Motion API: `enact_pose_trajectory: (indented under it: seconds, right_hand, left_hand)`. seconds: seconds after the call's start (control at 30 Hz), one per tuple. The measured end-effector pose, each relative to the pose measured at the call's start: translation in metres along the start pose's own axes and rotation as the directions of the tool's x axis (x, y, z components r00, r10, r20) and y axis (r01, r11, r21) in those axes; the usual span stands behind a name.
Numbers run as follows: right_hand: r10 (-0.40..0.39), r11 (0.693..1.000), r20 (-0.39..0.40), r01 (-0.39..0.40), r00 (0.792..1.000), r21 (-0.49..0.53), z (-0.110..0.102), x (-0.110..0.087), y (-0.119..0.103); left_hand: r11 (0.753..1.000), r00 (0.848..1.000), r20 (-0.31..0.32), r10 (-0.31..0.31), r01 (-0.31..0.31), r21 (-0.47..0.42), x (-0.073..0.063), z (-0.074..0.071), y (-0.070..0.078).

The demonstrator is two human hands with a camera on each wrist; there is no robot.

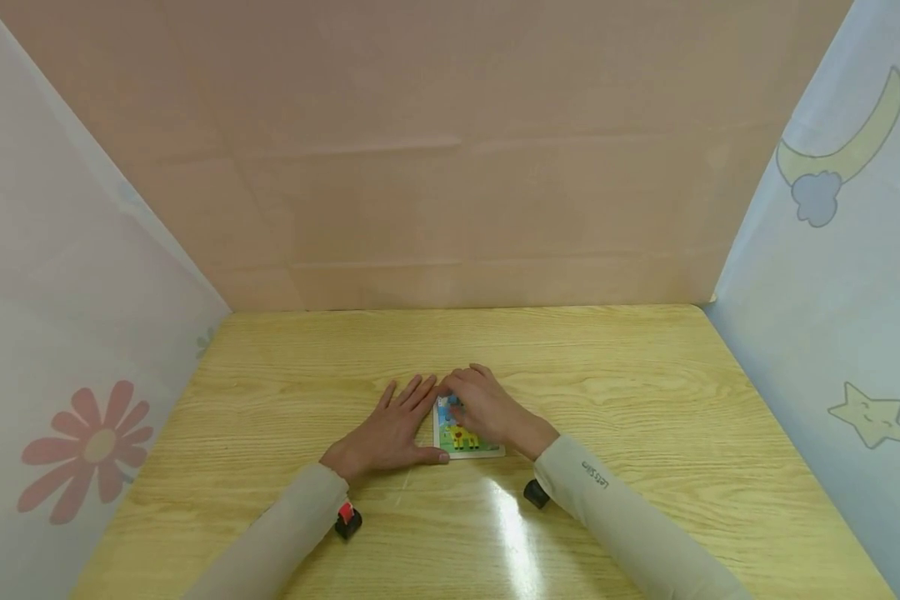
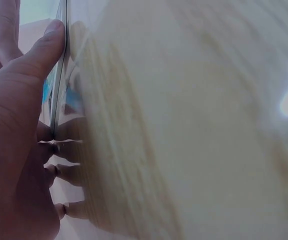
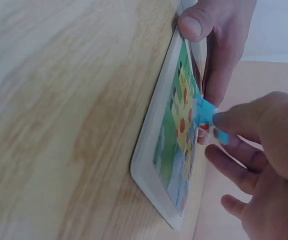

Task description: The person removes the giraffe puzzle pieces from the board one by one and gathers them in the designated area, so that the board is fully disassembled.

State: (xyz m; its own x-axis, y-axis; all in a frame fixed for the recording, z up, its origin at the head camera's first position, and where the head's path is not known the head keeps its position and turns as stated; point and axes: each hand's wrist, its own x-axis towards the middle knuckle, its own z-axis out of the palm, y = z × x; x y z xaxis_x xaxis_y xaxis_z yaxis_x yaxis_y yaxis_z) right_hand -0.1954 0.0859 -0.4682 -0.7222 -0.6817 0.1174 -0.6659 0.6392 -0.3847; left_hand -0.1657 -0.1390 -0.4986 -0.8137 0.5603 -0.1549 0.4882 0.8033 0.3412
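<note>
A small framed picture puzzle (image 1: 477, 455) with a yellow, red-spotted animal on green and blue lies on the table. My left hand (image 1: 393, 435) rests flat beside its left edge, fingers spread, the thumb touching the near corner. In the left wrist view, the thumb (image 2: 48, 47) lies along the puzzle's edge. Over the upper part of the board is my right hand (image 1: 491, 410). As the right wrist view shows, it pinches a light blue puzzle piece (image 3: 205, 111) between thumb and fingers, tilted up from the board. The piece's far side is partly hidden by the fingers.
A wood-grain table (image 1: 630, 392) lies under both hands, with a bright glare near its front. Behind it stands a plain pinkish-brown backdrop (image 1: 450, 200). Pale printed curtains (image 1: 810, 333) flank both sides. Small black devices (image 1: 348, 523) sit under the wrists.
</note>
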Motion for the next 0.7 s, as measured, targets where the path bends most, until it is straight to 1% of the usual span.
enact_pose_trajectory:
  seconds: [0.1, 0.17, 0.23, 0.33, 0.47, 0.7]
  right_hand:
    - [-0.001, 1.000, -0.009, 0.001, 1.000, 0.023, 0.0006, 0.0005, -0.0004]
    - [-0.002, 0.999, 0.001, 0.002, 1.000, 0.037, 0.0010, 0.0011, -0.0007]
    - [-0.007, 0.999, 0.021, 0.006, 1.000, 0.040, 0.0018, 0.0017, -0.0006]
    - [-0.012, 0.997, 0.062, 0.008, 0.998, 0.072, 0.0022, 0.0026, -0.0005]
    - [0.004, 0.992, 0.102, -0.017, 0.995, 0.122, 0.0029, 0.0029, -0.0002]
    - [0.026, 0.992, 0.110, -0.039, 0.994, 0.120, 0.0079, 0.0013, 0.0012]
  left_hand:
    - [1.000, 1.000, -0.004, 0.003, -0.003, 0.003, -0.0002, 0.0007, -0.0005]
    - [1.000, 1.000, -0.004, 0.006, -0.006, 0.002, -0.0005, 0.0008, -0.0007]
    - [1.000, 1.000, -0.007, 0.009, -0.009, 0.000, -0.0004, 0.0009, -0.0009]
    - [1.000, 1.000, -0.005, 0.012, -0.012, -0.005, -0.0004, 0.0005, -0.0010]
    - [1.000, 1.000, -0.005, 0.011, -0.011, -0.014, -0.0006, -0.0004, -0.0005]
    - [1.000, 1.000, 0.009, 0.009, -0.009, -0.002, -0.0012, -0.0013, 0.0001]
